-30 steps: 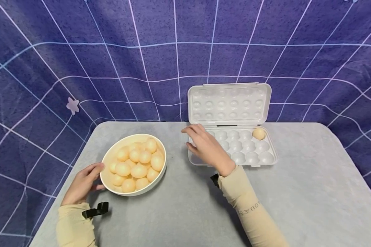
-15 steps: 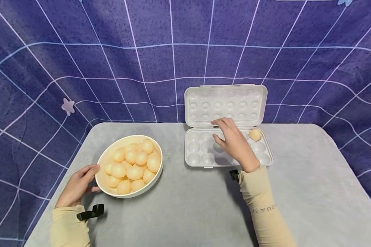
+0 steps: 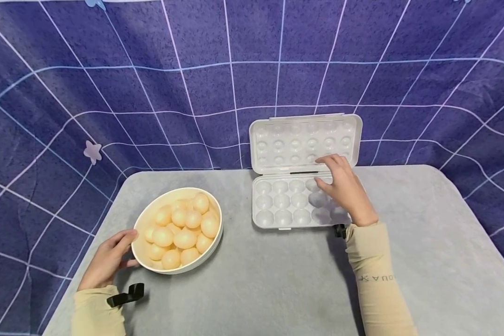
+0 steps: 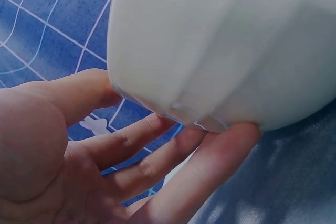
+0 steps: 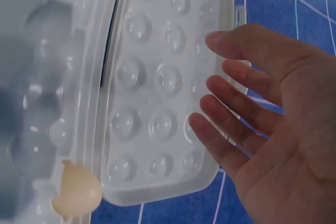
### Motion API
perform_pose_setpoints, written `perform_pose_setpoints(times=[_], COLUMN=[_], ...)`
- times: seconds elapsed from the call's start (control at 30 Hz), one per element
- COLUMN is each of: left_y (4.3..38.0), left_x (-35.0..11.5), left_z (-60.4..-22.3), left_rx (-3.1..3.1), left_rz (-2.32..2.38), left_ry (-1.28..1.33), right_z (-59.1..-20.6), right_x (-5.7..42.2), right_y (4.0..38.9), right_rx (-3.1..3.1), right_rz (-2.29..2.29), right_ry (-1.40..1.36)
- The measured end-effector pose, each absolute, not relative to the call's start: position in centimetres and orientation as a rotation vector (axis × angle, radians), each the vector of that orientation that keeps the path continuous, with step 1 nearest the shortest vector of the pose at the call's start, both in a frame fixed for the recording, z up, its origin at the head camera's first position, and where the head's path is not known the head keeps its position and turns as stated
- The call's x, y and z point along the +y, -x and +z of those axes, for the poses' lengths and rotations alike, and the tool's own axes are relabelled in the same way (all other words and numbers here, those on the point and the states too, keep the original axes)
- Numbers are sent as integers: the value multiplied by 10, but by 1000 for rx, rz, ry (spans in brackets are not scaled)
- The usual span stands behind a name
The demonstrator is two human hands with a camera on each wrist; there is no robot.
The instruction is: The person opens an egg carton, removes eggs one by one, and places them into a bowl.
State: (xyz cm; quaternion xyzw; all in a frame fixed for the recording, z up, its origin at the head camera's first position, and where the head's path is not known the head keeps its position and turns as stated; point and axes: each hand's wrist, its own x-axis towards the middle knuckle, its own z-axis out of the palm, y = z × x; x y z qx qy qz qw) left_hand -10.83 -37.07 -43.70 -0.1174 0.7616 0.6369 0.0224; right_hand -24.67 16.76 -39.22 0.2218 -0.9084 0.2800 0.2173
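Note:
My left hand [image 3: 109, 259] holds the left side of a cream-white bowl [image 3: 219, 224] with thumb and fingertips. In the left wrist view the thumb and fingers meet the edge of the bowl [image 4: 210, 40]. Inside are several pale tan eggs [image 3: 185, 238], heaped up. My right hand [image 3: 346, 189] hovers over the right part of a white egg tray [image 3: 282, 201], fingers apart, holding nothing. The tray's hinged lid [image 3: 304, 140] stands raised behind it. A single egg [image 5: 79, 192] sits in an end cup of the tray; the right hand hides it in the head view.
A grey table [image 3: 243, 280] carries the bowl and tray. A blue cloth [image 3: 252, 84] with a grid of pale lines hangs right behind the back edge. Black camera mounts are strapped to both wrists.
My right hand has moved to the right across the egg tray, from its left end to its right end. The left hand has stayed at the bowl.

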Motion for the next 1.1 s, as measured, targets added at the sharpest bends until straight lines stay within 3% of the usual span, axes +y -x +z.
perform_pose_setpoints(times=[0.73, 1.1], left_y=[107, 123], left_x=[-369, -409], left_z=[-436, -489], left_rx=[2358, 2326], left_rz=[1977, 2026], left_ry=[382, 384], right_z=[-415, -422], right_x=[207, 213], right_y=[255, 255], right_rx=[-2627, -2637], right_rz=[821, 792], right_ry=[-406, -383])
